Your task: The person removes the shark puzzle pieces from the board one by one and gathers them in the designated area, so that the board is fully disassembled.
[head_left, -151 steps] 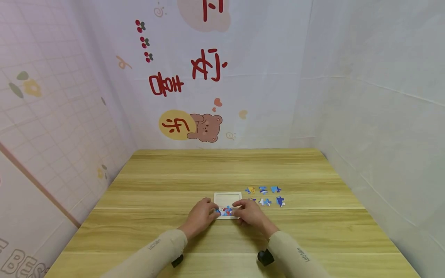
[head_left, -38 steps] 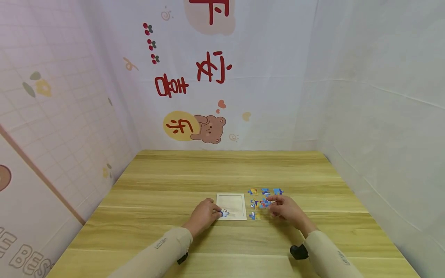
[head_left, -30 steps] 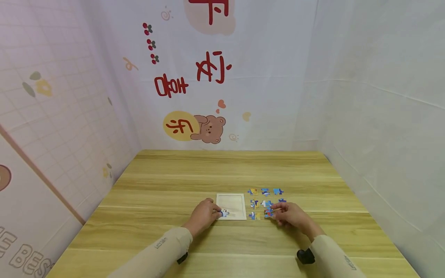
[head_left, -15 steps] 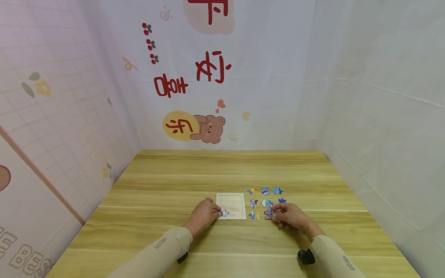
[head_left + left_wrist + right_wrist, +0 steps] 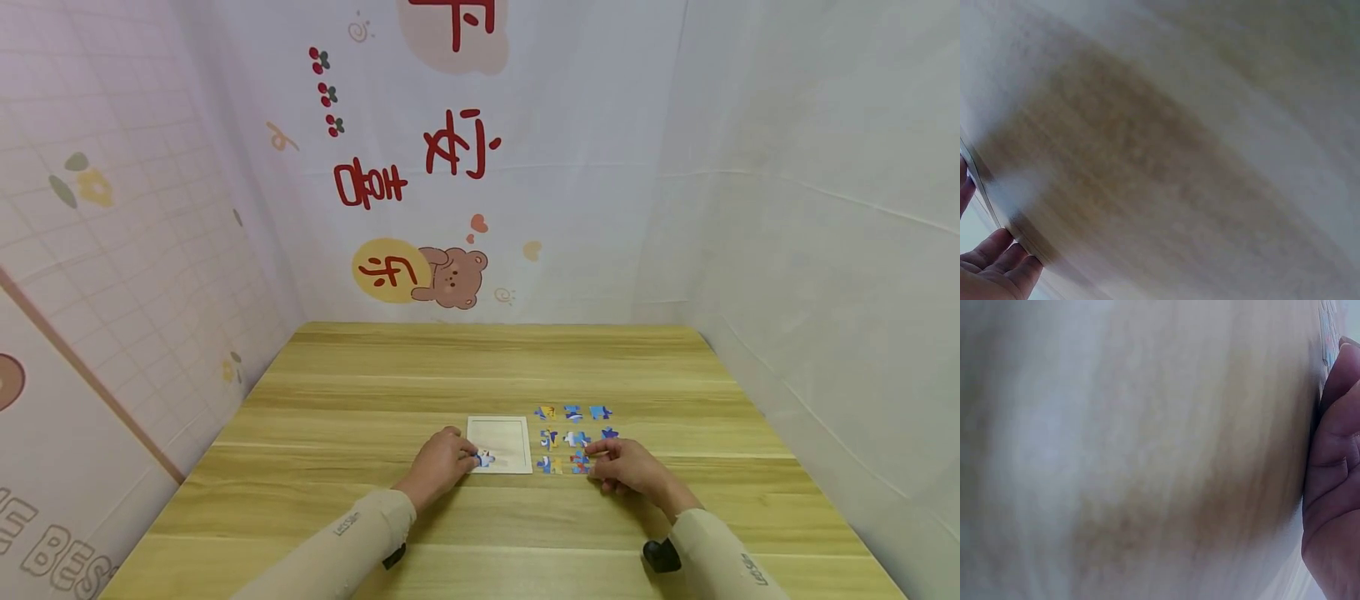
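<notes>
A white rectangular puzzle tray [image 5: 511,446] lies on the wooden table. One blue-and-white jigsaw piece [image 5: 487,458] sits in its near left corner. My left hand [image 5: 441,465] holds the tray at that corner, fingertips at the edge and beside the piece; in the left wrist view its fingers [image 5: 1007,259] bend against the tray's rim. To the right of the tray, my right hand [image 5: 626,467] pinches a red-and-blue jigsaw piece [image 5: 579,461] by its right side, close over the table. The right wrist view shows mostly tabletop, with curled fingers [image 5: 1338,425] at its right edge.
Several jigsaw pieces lie in rows right of the tray, among them a yellow-and-blue piece [image 5: 547,412] at the back and a blue-and-yellow piece [image 5: 550,466] in front. The wooden table [image 5: 360,367] meets a printed white curtain [image 5: 585,208] behind.
Five seconds ago several pieces lay along the tray's near side; one remains there. My right hand has carried the red-and-blue piece toward me into the near row; my left hand stays at the tray.
</notes>
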The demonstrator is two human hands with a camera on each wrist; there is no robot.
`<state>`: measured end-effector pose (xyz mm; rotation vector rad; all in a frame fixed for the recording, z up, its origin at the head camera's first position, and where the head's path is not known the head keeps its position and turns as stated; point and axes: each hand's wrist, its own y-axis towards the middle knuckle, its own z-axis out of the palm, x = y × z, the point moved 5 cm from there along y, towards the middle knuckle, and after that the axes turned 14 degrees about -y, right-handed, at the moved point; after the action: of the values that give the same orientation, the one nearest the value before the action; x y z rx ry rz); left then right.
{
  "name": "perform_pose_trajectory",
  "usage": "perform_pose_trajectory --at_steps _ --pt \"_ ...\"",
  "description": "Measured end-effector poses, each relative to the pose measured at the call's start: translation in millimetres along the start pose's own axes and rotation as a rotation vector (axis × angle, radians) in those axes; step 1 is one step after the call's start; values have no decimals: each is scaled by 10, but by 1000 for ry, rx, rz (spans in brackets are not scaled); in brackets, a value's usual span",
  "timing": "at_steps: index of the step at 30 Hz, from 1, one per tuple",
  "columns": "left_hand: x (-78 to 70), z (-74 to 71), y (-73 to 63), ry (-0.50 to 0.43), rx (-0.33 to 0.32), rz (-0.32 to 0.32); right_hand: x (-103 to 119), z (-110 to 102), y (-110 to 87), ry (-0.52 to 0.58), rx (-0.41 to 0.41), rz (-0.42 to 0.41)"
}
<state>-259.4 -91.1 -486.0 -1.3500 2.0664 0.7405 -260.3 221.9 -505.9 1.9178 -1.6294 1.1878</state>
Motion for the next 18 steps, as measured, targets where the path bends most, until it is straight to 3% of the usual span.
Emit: perform_pose_trajectory --at_steps 4,10,15,18 --pt "19 8 12 1 -3 3 34 -5 15 4 -5 -10" --pt "55 15 29 12 -9 1 257 52 89 34 4 -96" --pt "71 12 33 7 -13 2 490 219 180 47 1 -127" --pt "63 3 26 21 -29 40 604 373 243 68 -1 -134"
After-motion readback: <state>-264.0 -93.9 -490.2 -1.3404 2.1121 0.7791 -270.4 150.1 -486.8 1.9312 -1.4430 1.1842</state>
